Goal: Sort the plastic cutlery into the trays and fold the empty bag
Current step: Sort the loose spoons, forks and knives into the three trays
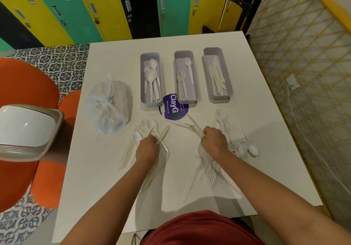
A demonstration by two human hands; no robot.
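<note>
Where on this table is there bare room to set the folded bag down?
Bare: the far left corner of the table beyond the plastic bag, and the right strip beside the knife tray. Crowded: near side, loose cutlery around the left hand and right hand.

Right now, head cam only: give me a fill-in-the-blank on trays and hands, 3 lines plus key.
1. The left tray holds only ____.
2. The middle tray holds ____ forks.
3. The right hand grips a bundle of ____.
4. The tied plastic bag lies to the ____ of the trays.

Missing words: spoons; three; forks; left
</note>
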